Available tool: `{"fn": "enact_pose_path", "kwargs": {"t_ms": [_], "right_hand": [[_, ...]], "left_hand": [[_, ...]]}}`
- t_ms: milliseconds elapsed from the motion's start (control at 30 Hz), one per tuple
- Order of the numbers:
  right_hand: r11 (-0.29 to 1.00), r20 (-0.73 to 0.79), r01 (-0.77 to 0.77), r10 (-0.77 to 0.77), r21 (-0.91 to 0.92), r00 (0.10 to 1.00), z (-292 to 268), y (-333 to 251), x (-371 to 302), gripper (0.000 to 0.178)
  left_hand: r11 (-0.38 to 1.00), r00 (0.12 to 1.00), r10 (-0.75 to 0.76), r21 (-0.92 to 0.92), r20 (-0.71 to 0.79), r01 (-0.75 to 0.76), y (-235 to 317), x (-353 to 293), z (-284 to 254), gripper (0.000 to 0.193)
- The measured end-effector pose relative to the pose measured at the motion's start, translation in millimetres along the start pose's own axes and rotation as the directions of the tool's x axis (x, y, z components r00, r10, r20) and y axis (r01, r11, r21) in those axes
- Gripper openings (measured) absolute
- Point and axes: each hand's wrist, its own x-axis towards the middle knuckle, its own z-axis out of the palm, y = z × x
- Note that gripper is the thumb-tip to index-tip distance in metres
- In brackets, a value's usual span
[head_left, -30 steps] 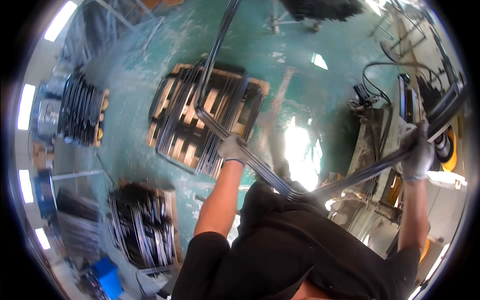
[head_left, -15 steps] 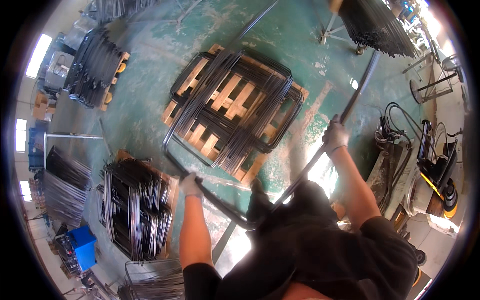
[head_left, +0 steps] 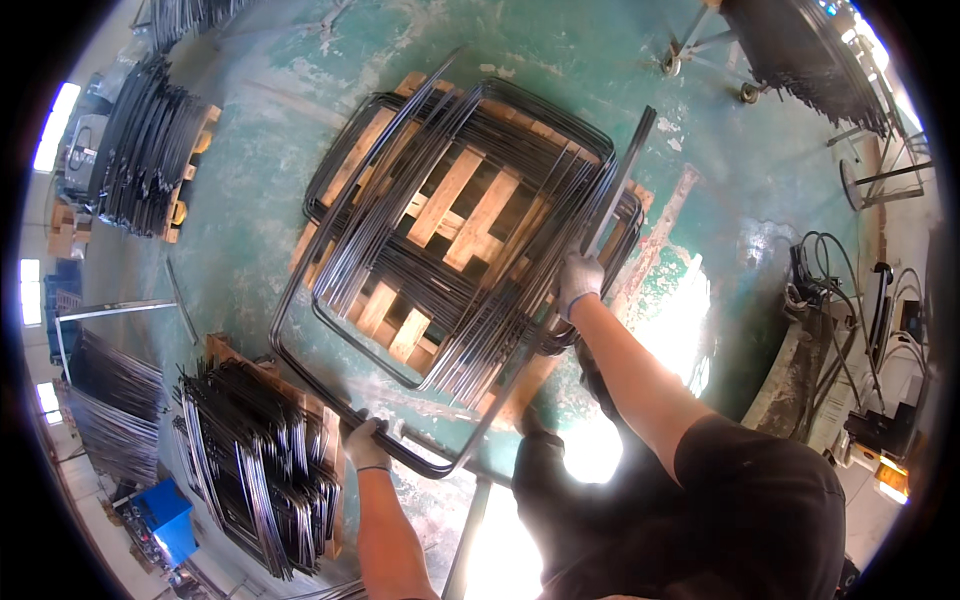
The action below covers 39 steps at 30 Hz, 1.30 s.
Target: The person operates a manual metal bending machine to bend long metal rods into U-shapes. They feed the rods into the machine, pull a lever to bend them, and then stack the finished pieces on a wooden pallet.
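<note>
A dark bent metal tube frame, roughly U-shaped with rounded corners, is held in both my gloved hands. My left hand is wrapped round its near bottom bar, beside the left stack of tubes. My right hand is closed round the right side of the frame. The frame is over a stack of similar bent tubes on a wooden pallet. It overlaps the stack's left and right edges; whether it touches the stack I cannot tell.
More dark tubes are piled on a pallet at the lower left, and another bundle stands at the upper left. A wheeled rack of rods is at the upper right. Cables and equipment line the right. A blue box sits lower left.
The held frame has come over the stack, its right side swinging left with my right hand. My left hand has moved down and slightly left. My body has shifted right.
</note>
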Motion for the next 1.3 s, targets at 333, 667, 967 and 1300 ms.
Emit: {"fn": "enact_pose_path", "kwargs": {"t_ms": [333,667,967,1300], "right_hand": [[0.997,0.003,-0.062,0.062,-0.056,0.998,74,74,78,0.039],[0.995,-0.015,0.027,-0.029,-0.096,0.999,106,182,147,0.043],[0.626,0.022,0.038,-0.034,-0.779,0.999,85,173,124,0.048],[0.594,0.147,0.181,-0.106,-0.783,0.983,-273,14,37,0.044]], "left_hand": [[0.995,0.998,0.06,0.086,-0.004,-0.059,-61,135,-12,0.036],[0.972,0.97,-0.12,0.223,0.212,0.072,-103,138,-27,0.063],[0.957,0.937,-0.147,0.283,0.316,0.055,-167,2,74,0.053],[0.833,0.701,-0.209,0.5,0.681,-0.237,-180,-177,243,0.038]]}}
